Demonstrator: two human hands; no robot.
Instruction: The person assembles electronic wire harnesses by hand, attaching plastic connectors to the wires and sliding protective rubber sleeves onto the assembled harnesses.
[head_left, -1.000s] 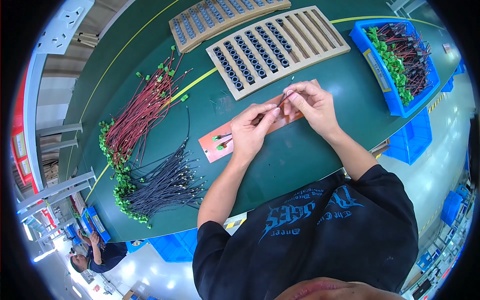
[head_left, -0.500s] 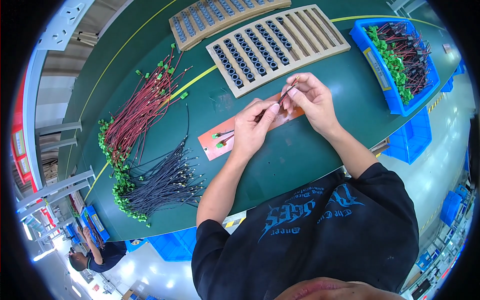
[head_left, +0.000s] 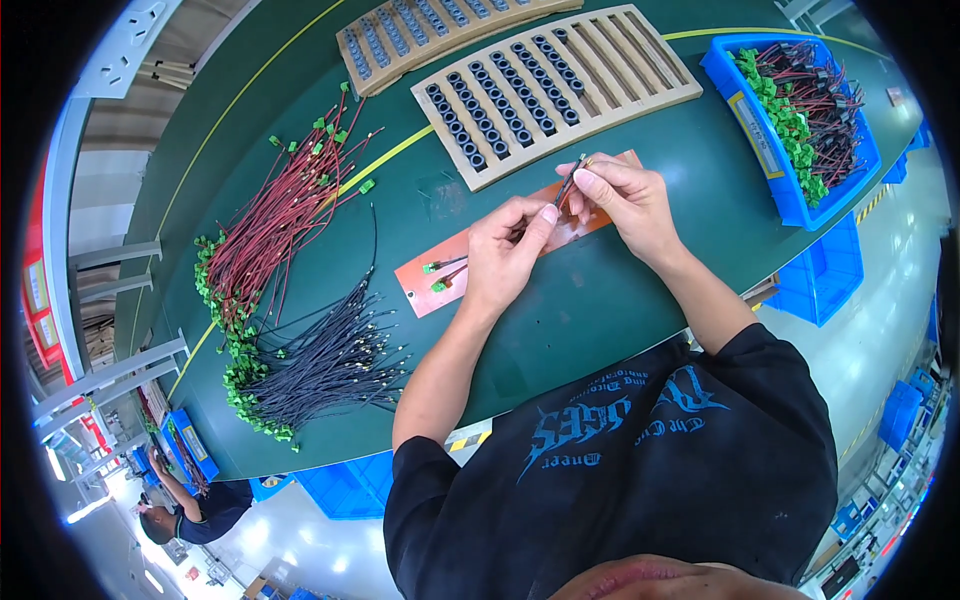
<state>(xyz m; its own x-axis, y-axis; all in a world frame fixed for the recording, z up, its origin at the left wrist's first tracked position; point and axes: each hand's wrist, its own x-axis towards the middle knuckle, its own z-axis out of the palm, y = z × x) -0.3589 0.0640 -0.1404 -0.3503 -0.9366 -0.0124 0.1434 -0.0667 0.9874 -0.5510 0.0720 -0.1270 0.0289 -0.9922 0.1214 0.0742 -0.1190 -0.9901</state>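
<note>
A black and a red wire (head_left: 566,190) run between my two hands, pinched in both. My left hand (head_left: 510,245) is closed around their middle stretch. Its fingertips hide part of them. My right hand (head_left: 625,200) pinches their upper end, where small metal tips show by the thumb and forefinger. From the other side of my left hand the wires come out toward two green connectors (head_left: 438,287), which lie over the left part of a flat orange board (head_left: 420,302). Both hands are above this board.
Left of the board lie a pile of red wires (head_left: 285,215) and a bundle of black wires (head_left: 320,370), both with green connectors. Beyond the hands stands a slotted wooden rack (head_left: 640,100) with black round parts, another rack (head_left: 400,72) behind. A blue bin (head_left: 790,205) of wire assemblies stands right.
My right hand's fingers have closed in and turned slightly around the wire ends, and the tips now point a little more to the left. My left hand has hardly moved.
</note>
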